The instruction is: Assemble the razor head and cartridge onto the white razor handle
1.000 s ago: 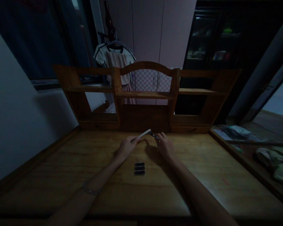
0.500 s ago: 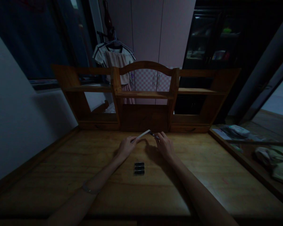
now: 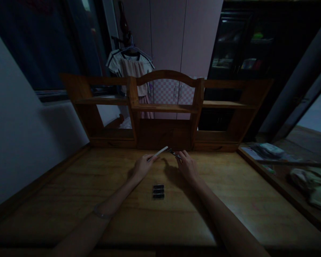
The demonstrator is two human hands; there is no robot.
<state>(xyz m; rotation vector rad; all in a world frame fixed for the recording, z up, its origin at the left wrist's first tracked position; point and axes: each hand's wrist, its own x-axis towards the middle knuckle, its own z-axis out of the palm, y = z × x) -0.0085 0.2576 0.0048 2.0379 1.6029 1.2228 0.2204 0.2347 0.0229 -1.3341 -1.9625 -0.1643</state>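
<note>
My left hand (image 3: 142, 166) is closed round a thin white stick-like piece (image 3: 159, 152) that slants up to the right. My right hand (image 3: 187, 166) pinches a small dark slender piece (image 3: 173, 153) whose tip meets the white one's end. Both hands hover over the back middle of a wooden desk (image 3: 230, 200). Three small dark blocks (image 3: 158, 191) lie stacked in a row on the desk just in front of my hands. The room is dim, so I cannot make out what the two pieces are.
A wooden shelf unit (image 3: 166, 107) stands along the desk's back edge. A pale wall (image 3: 18, 142) lies to the left. To the right a lower surface holds papers (image 3: 267, 150) and cloth (image 3: 310, 185). Clothes on a hanger (image 3: 131, 64) and wardrobes stand behind.
The white piece's end has shifted slightly left and up; otherwise both hands stay in the same place.
</note>
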